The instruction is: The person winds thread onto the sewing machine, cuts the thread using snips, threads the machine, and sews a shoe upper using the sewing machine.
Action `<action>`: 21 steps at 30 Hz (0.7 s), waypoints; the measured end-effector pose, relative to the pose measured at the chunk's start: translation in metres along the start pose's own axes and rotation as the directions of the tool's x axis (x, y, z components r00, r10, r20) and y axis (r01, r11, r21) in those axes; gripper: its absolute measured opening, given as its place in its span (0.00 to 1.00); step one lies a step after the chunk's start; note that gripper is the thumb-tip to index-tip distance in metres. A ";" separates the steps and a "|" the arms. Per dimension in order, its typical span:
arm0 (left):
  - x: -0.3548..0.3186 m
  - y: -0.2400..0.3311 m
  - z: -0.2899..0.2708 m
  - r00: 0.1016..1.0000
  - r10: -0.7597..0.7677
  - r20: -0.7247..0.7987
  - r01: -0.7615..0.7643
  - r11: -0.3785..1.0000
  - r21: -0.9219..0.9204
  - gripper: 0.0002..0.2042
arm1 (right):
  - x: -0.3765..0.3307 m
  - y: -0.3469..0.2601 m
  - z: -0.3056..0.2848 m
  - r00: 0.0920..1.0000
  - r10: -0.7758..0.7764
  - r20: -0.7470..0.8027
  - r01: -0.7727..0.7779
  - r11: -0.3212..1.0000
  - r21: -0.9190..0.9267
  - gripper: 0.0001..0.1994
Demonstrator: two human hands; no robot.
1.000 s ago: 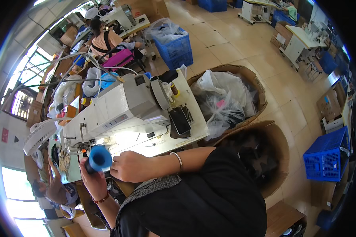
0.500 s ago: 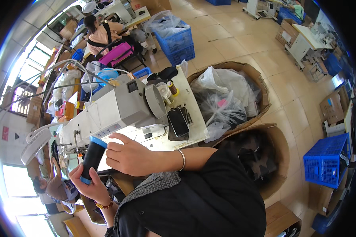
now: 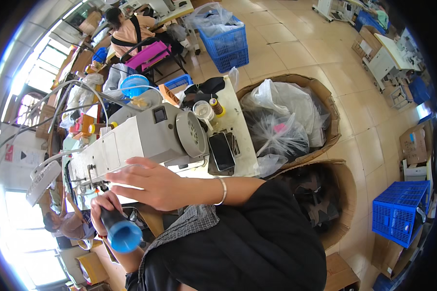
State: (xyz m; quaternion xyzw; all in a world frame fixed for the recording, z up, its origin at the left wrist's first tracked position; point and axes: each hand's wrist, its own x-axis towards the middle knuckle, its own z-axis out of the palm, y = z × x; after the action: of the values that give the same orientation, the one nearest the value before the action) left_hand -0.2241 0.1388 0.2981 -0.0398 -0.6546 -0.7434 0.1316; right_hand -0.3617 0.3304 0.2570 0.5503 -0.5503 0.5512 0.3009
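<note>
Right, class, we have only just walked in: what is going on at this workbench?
A person sits at a grey-white industrial sewing machine on a pale worktable. Their left hand has a closed grip on a dark tube with a wide blue flared end, held low beside the table. Their right hand is open, fingers spread, reaching across in front of the machine. A black phone lies on the table, and a cardboard bin of clear plastic bags stands alongside.
</note>
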 end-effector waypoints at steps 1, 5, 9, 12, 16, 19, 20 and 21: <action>0.009 0.011 0.009 0.993 -0.028 0.112 0.009 0.985 0.174 0.23 | -0.008 0.007 -0.012 0.997 0.004 -0.071 -0.001 0.999 0.040 0.09; 0.023 0.017 0.018 0.945 -0.136 0.298 0.052 0.960 0.273 0.22 | -0.074 0.073 -0.062 0.875 0.323 -0.362 -0.334 0.942 0.034 0.06; 0.031 0.011 0.019 0.873 -0.206 0.442 0.145 0.975 0.168 0.20 | -0.164 0.145 -0.078 0.497 0.814 -0.300 -0.837 0.541 0.082 0.06; 0.034 0.006 0.018 0.831 -0.240 0.502 0.178 0.969 0.169 0.20 | -0.185 0.162 -0.073 0.474 0.863 -0.172 -0.878 0.479 -0.014 0.10; 0.024 0.010 0.017 0.850 -0.256 0.460 0.192 0.964 0.181 0.21 | -0.130 0.162 -0.049 0.822 0.558 -0.118 -0.570 0.799 -0.190 0.17; 0.028 0.001 0.017 0.823 -0.267 0.502 0.216 0.964 0.158 0.21 | -0.125 0.174 -0.037 0.832 0.553 0.038 -0.537 0.821 -0.193 0.20; 0.028 0.001 0.018 0.821 -0.268 0.504 0.216 0.963 0.159 0.21 | -0.124 0.177 -0.035 0.805 0.584 0.106 -0.555 0.803 -0.216 0.19; 0.029 0.000 0.019 0.810 -0.258 0.526 0.214 0.966 0.143 0.21 | -0.127 0.181 -0.042 0.803 0.587 0.102 -0.557 0.801 -0.220 0.19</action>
State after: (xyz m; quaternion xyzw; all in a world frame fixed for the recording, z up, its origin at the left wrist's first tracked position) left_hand -0.2539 0.1537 0.3071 -0.1610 -0.6929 -0.6866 -0.1501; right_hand -0.5161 0.3663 0.0973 0.3722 -0.7610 0.5173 0.1216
